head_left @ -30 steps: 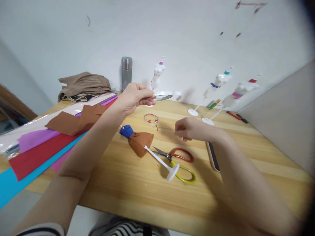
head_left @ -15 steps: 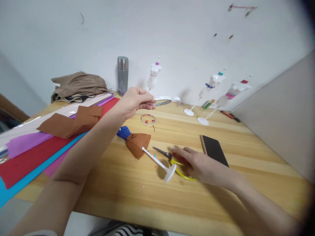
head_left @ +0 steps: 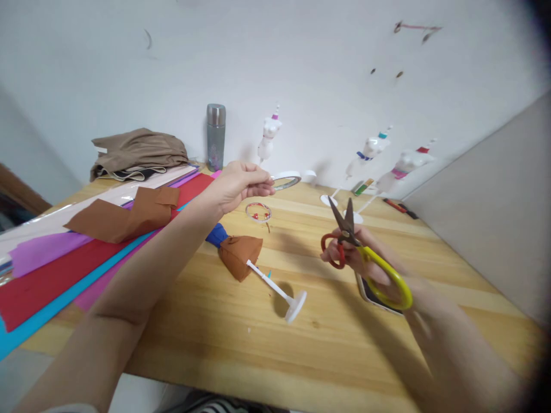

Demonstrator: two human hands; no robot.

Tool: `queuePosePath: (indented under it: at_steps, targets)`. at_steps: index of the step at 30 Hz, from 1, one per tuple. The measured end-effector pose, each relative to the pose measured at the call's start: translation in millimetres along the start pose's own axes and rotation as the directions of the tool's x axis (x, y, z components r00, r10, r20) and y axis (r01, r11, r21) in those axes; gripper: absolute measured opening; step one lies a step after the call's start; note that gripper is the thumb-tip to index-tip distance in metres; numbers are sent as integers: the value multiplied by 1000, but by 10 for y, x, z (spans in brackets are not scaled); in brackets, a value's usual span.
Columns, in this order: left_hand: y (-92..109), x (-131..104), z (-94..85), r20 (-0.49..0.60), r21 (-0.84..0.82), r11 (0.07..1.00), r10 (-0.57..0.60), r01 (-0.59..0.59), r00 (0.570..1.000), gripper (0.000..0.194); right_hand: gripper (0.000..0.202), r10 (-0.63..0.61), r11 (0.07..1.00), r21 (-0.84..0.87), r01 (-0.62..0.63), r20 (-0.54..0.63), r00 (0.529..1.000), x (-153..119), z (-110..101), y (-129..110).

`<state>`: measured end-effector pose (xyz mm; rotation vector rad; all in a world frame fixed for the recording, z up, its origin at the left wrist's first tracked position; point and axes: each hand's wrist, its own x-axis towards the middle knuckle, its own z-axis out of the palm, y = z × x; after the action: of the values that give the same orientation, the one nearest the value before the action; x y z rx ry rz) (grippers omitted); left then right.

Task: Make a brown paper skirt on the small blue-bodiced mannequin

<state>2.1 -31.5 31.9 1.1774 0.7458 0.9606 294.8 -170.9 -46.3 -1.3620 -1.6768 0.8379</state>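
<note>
My left hand (head_left: pixel 243 184) pinches a roll of white tape (head_left: pixel 287 180), with a loose strip curling off to its right. Scissors (head_left: pixel 348 234) with one red and one yellow handle loop are in my right hand (head_left: pixel 361 252), raised over the table, blades apart and pointing up and away. Between my hands a small dress form lies on its side, wearing a brown skirt (head_left: pixel 241 256) and a blue top (head_left: pixel 216 235). Its white stand (head_left: pixel 275 288) points toward me. Beyond the skirt lies a clear ring (head_left: pixel 259 212) with red bits in it.
Coloured paper sheets (head_left: pixel 86 264) with brown pieces (head_left: pixel 124 215) spread across the left. Folded brown cloth (head_left: pixel 140 150) and a flask (head_left: pixel 216 137) are behind. Three white dress forms, one at centre (head_left: pixel 267 137), stand near the wall. A phone (head_left: pixel 379 298) lies partly under my right hand.
My right hand has picked the scissors up off the table, lifting them up and to the right, and the blades have spread. My left hand still holds the tape in nearly the same place.
</note>
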Motion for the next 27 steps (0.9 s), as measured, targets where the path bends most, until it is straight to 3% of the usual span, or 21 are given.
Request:
queuePosePath:
  at_steps: [2, 4, 7, 10, 14, 19, 23, 27]
  targets:
    - [-7, -5, 2, 8, 2, 1000, 0, 0, 1000, 29, 53, 35, 991, 133, -26, -60, 998, 108, 183, -140]
    - [-21, -5, 2, 23, 25, 1000, 9, -10, 1000, 26, 50, 81, 977, 209, -37, -206, 975, 245, 341, -283]
    - [-48, -15, 10, 57, 115, 993, 32, -38, 998, 21, 48, 125, 955, 297, 12, -439, 890, 485, 494, -443]
    - [-63, -60, 33, 121, 250, 965, 44, -73, 992, 17, 46, 173, 915, 398, 64, -532, 829, 715, 560, -505]
    - [-30, -127, 54, 208, 327, 939, 35, -103, 977, 15, 48, 254, 846, 530, 58, -496, 830, 914, 586, -464]
    - [90, -126, -12, 234, 190, 977, 54, -100, 971, 17, 47, 238, 843, 521, 135, -585, 775, 997, 506, -240]
    - [162, -111, -90, 123, -21, 990, 139, -138, 983, 21, 53, 278, 855, 514, 75, -576, 769, 1007, 413, 3]
    - [174, -102, -93, -20, -162, 976, 145, -147, 989, 22, 57, 324, 854, 519, -42, -466, 823, 1006, 453, 162]
